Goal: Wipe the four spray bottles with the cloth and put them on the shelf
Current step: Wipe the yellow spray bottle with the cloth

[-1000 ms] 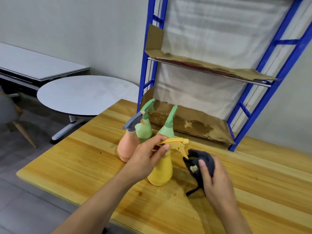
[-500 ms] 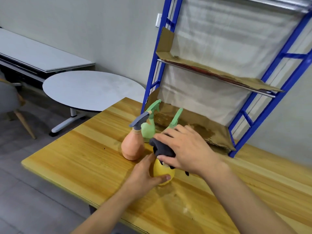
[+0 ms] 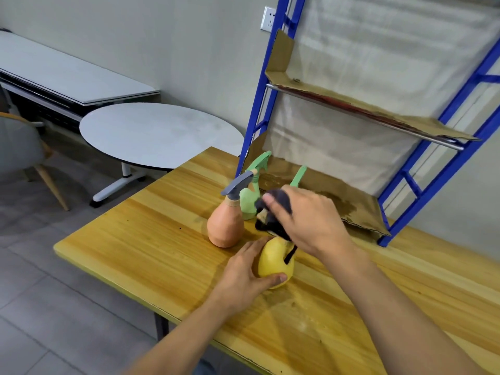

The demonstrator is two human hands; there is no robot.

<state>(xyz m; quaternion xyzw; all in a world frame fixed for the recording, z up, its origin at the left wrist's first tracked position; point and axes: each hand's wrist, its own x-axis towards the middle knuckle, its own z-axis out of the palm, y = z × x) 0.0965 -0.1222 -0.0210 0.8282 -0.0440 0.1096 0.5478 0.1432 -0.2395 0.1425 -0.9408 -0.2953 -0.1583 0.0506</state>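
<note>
Wooden table [image 3: 151,239], left hand [image 3: 243,277] gripping yellow bottle [image 3: 273,259], right hand [image 3: 308,220] clutching cloth [image 3: 281,201] on top

yellow bottle [image 3: 276,262] top: hidden by cloth [image 3: 273,212] | second green bottle [image 3: 297,177]: mostly hidden

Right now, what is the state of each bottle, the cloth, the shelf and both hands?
Yellow bottle: upright on table, being wiped.
Orange bottle: upright, untouched.
Two green bottles: upright behind.
Cloth: pressed on the yellow bottle's top.
Shelf: no bottles.
Left hand: holds yellow bottle.
Right hand: grips cloth.
</note>
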